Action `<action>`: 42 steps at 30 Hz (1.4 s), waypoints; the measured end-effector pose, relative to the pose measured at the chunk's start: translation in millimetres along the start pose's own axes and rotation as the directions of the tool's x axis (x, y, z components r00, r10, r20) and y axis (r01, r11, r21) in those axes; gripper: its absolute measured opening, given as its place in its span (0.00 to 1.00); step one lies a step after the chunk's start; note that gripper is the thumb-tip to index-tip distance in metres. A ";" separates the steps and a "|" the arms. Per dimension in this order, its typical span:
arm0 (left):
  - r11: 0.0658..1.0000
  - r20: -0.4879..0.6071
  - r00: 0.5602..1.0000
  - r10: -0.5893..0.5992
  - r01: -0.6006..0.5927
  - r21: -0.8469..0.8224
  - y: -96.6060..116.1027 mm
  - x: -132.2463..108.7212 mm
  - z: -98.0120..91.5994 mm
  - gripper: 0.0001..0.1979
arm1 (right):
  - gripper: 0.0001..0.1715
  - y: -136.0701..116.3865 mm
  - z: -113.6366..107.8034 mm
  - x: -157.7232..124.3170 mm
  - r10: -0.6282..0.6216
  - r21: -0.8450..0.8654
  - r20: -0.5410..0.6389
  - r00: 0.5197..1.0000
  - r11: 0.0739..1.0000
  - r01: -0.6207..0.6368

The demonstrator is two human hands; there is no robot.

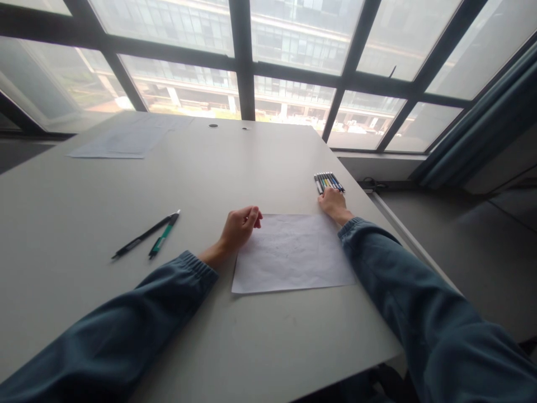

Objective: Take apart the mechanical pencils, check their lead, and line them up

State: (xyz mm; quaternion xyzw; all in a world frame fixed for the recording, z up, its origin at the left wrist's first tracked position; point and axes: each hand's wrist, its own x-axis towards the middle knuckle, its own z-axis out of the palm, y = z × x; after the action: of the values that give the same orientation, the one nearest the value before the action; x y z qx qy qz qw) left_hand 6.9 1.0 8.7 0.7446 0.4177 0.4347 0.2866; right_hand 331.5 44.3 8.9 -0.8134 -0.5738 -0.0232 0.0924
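Observation:
A white sheet of paper (293, 257) with faint marks lies on the table in front of me. My left hand (239, 226) rests at the sheet's upper left corner, its fingers curled together with nothing visible in them. Beyond the sheet's upper right corner, my right hand (333, 204) is closed at the near end of a row of several pens (328, 180). Its fingertips are hidden, so what they hold cannot be made out. Left of my left hand lie a black pen (142, 236) and a green pen (163, 236), their upper ends close together.
More white papers (121, 139) lie at the far left of the white table (201, 173). Two small round fittings are near its far edge. Large windows (293, 33) stand behind it, and a blue curtain (482, 106) hangs at the right. The table's right edge runs beneath my right arm.

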 end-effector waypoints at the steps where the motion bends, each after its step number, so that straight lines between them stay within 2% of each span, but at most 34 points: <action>1: 1.000 0.002 1.000 0.000 0.000 -0.003 0.6 -0.1 -0.1 0.22 | 0.17 0.4 0.7 0.4 -0.003 0.001 -0.003 1.000 1.000 0.003; 23: 0.999 0.053 0.999 0.007 -0.005 -0.034 4.1 -0.2 -1.9 0.20 | 0.20 6.1 -1.4 3.6 0.002 0.053 0.045 0.999 0.999 -0.004; 30: 0.999 0.058 0.998 -0.002 0.004 -0.045 3.6 -0.3 -0.8 0.21 | 0.20 3.4 -0.7 2.0 0.044 0.062 0.005 0.999 0.997 -0.044; 42: 0.999 0.061 0.998 0.014 -0.012 -0.034 6.6 -0.5 -1.5 0.21 | 0.19 4.0 3.8 3.2 0.042 0.045 -0.023 0.999 0.998 -0.041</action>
State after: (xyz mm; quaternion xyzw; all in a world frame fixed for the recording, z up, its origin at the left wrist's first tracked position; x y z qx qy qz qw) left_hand 7.9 -2.5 14.4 0.7554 0.3966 0.4204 0.3089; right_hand 336.1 46.7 5.1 -0.8225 -0.5561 -0.0183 0.1177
